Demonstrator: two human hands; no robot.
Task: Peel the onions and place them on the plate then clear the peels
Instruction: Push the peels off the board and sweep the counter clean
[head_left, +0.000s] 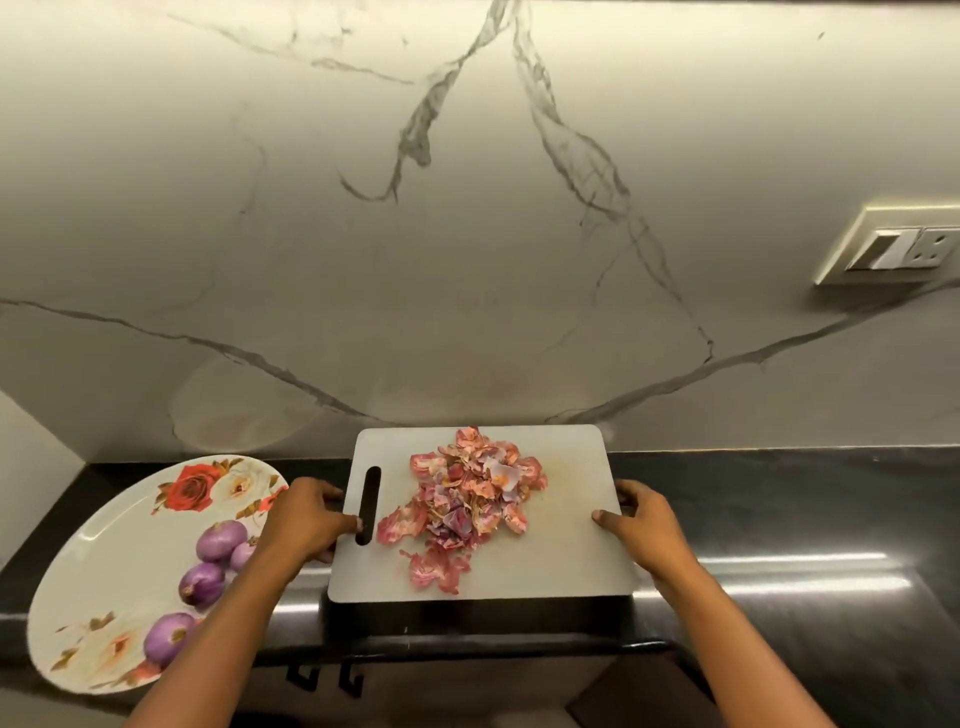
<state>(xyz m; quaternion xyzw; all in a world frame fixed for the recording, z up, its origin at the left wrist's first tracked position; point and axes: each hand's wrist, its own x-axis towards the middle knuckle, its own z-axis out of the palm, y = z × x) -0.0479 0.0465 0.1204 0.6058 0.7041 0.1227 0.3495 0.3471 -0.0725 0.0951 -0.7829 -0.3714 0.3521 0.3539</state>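
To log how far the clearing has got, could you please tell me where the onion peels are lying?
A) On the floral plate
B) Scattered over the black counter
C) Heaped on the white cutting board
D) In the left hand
C: the peels sit heaped on the cutting board, held at its sides by the left hand and right hand; the plate carries only peeled onions.

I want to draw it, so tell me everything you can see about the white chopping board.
The chopping board is a pale rectangle with rounded corners, plastic by its look, with a dark oblong handle slot near its left edge. A heap of pink onion peels lies on its middle. The left grip holds the slot side, the right grip the opposite edge. It is over the black counter, seemingly lifted slightly.
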